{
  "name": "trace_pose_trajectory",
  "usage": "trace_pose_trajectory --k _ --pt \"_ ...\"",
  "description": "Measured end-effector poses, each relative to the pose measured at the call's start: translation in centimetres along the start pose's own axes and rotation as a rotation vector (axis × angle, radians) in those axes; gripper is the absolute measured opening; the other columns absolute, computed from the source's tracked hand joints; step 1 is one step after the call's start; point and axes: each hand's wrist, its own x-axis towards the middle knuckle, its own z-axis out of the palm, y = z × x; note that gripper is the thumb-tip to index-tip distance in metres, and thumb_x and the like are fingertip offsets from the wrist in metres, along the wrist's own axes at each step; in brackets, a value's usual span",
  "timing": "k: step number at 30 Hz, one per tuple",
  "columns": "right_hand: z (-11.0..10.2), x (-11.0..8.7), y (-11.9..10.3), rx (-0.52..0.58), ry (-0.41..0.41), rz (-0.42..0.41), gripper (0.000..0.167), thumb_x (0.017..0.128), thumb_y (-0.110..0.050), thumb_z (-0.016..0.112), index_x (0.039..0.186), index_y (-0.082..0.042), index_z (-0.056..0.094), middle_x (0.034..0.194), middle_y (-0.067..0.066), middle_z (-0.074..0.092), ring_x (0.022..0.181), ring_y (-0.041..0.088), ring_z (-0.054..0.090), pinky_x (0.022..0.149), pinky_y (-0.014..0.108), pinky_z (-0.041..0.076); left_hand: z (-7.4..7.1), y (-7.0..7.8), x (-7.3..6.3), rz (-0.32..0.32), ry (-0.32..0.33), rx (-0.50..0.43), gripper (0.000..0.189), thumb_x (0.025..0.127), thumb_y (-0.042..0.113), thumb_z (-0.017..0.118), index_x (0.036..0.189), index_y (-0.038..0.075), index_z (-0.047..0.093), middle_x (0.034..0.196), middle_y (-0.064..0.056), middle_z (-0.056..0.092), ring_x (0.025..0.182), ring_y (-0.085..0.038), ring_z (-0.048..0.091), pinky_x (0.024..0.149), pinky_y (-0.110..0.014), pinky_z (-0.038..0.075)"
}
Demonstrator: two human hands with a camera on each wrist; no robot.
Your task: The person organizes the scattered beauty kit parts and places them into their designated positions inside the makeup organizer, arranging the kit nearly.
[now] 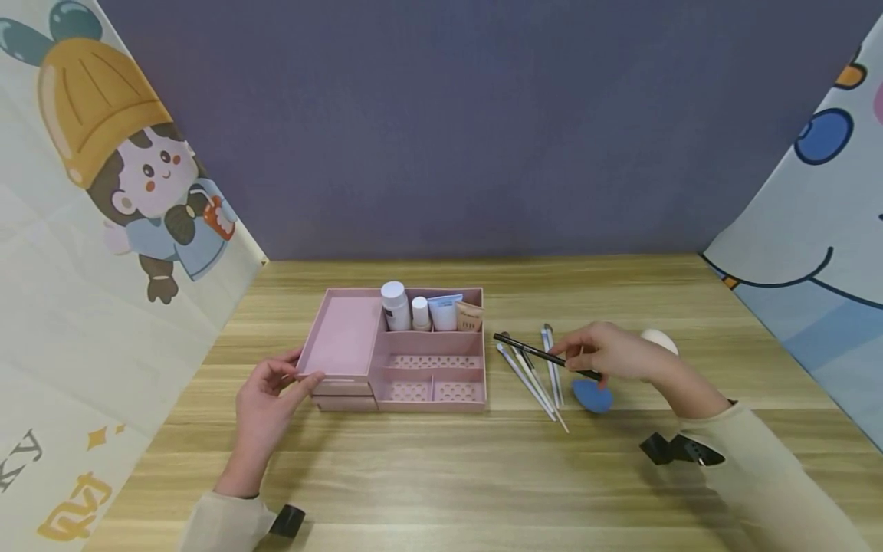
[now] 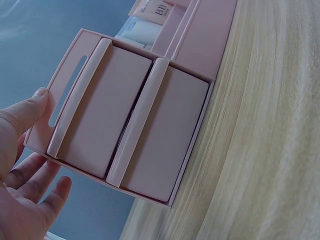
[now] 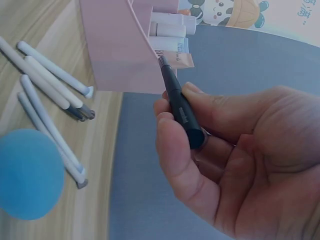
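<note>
A pink organizer box stands mid-table, with two drawers at its left end. My left hand rests against the box's left front corner, thumb on its rim, fingers loose. My right hand pinches a thin black pen by its rear end, tip pointing left toward the box. The pen hovers above several white-handled brushes lying on the wood. A blue sponge sits just under that hand.
The box's back compartments hold a white bottle, a smaller bottle and two tubes. A white egg-shaped sponge lies behind the right hand. Cartoon-printed screens flank the wooden table on both sides.
</note>
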Motion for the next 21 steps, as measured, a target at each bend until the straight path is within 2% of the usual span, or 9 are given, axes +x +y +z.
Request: trace_pose_trajectory --k 6,13,18,21 --pt "-0.3 0.6 -0.7 -0.024 -0.003 -0.033 0.029 0.098 -0.003 0.059 0.125 0.005 0.063 0.085 0.003 0.062 0.053 0.013 0.047 0.047 0.030 0.052 0.0 -0.1 0.0 0.003 0.004 -0.004 0.028 0.079 -0.010 0.078 0.091 -0.009 0.053 0.126 -0.022 0.063 0.100 0.006 0.060 0.084 -0.011 0.050" --pt "0.7 2.0 -1.6 -0.069 0.001 -0.032 0.025 0.098 -0.005 0.061 0.121 -0.001 0.068 0.087 0.004 0.064 0.054 0.015 0.049 0.048 0.036 0.054 0.0 0.0 -0.1 0.012 0.005 -0.006 0.028 0.079 -0.010 0.078 0.090 -0.009 0.053 0.125 -0.021 0.064 0.100 0.005 0.060 0.084 -0.011 0.050" --pt "1.4 3.3 -2.2 -0.081 -0.012 -0.055 0.024 0.098 -0.005 0.060 0.120 -0.002 0.068 0.089 0.008 0.065 0.048 0.012 0.044 0.044 0.028 0.046 -0.1 0.1 -0.3 0.009 -0.005 0.015 0.028 0.080 -0.008 0.079 0.091 -0.009 0.053 0.126 -0.020 0.064 0.099 0.007 0.059 0.083 -0.009 0.049" --pt "1.8 4.1 -2.5 -0.116 -0.013 -0.076 0.022 0.098 -0.006 0.061 0.119 -0.002 0.069 0.093 0.009 0.067 0.048 0.011 0.045 0.044 0.027 0.045 -0.1 0.2 -0.4 0.004 -0.002 0.026 0.028 0.080 -0.007 0.079 0.091 -0.008 0.053 0.126 -0.020 0.064 0.098 0.008 0.058 0.083 -0.009 0.049"
